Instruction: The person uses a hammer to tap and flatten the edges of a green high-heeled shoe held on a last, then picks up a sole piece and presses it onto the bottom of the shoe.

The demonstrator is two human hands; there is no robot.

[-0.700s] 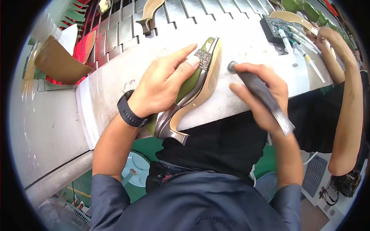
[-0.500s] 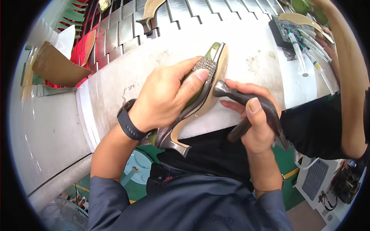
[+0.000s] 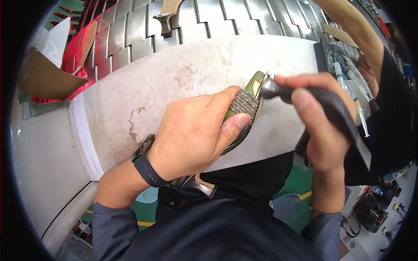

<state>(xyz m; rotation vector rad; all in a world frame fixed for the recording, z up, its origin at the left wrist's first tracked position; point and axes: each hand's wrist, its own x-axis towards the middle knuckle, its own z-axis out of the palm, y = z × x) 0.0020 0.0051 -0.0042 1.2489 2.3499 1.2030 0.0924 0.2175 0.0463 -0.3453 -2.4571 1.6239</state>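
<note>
My left hand (image 3: 191,126) is wrapped over a high-heeled sandal (image 3: 205,187), its thumb on the glittery strap (image 3: 244,102). A green shoe last (image 3: 257,78) sits inside the shoe and shows at the toe. The heel points toward my body, over the table's near edge. My right hand (image 3: 326,117) is closed round a dark metal shoemaker's hammer (image 3: 344,115). Its rounded face is at the toe-end edge of the sole; whether it touches, I cannot tell. My palm hides most of the shoe's middle.
A pale, stained worktable (image 3: 187,69) lies under the shoe. Beyond it runs a metal slat conveyor (image 3: 235,19) carrying another heeled shoe part (image 3: 165,19). At right, several syringes (image 3: 363,117) lie beside a dark foam block (image 3: 323,56), near another person's arm (image 3: 355,21). A brown curved sheet (image 3: 45,76) stands at left.
The hammer has moved up and right, from the sole's side to the toe end. The shoe and my left hand have shifted slightly right and toward me.
</note>
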